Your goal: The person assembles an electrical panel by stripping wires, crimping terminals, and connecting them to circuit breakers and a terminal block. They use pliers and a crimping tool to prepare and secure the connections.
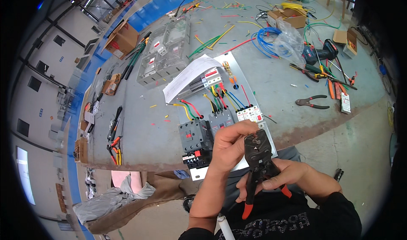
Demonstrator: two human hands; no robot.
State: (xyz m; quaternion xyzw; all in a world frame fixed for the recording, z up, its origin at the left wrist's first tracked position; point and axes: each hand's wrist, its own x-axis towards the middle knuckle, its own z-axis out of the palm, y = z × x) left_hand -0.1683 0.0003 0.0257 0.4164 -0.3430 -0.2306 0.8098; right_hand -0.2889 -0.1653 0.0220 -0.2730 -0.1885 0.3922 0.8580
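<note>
My right hand (292, 174) is wrapped round the handles of a black crimping tool (257, 151) with red handle ends, its head pointing away from me. Curled beside that head is my left hand (227, 144), fingers pinched at the jaws; whatever they hold is hidden. Beyond both hands lies a white metal mounting plate (199, 173). It carries a dark contactor (193, 134), a grey breaker (220, 119) next to it, and a white breaker (249, 114) close to my left fingers. Red, yellow, green and blue wires rise from these devices. A paper sheet (193, 75) covers part of the plate.
A clear plastic enclosure (165, 53) sits behind the plate on the left. To the right are diagonal cutters (312, 102), a cordless drill (320, 51) and a blue wire coil (267, 41). Wire scraps and cardboard boxes (123, 38) lie about the grey table (140, 113).
</note>
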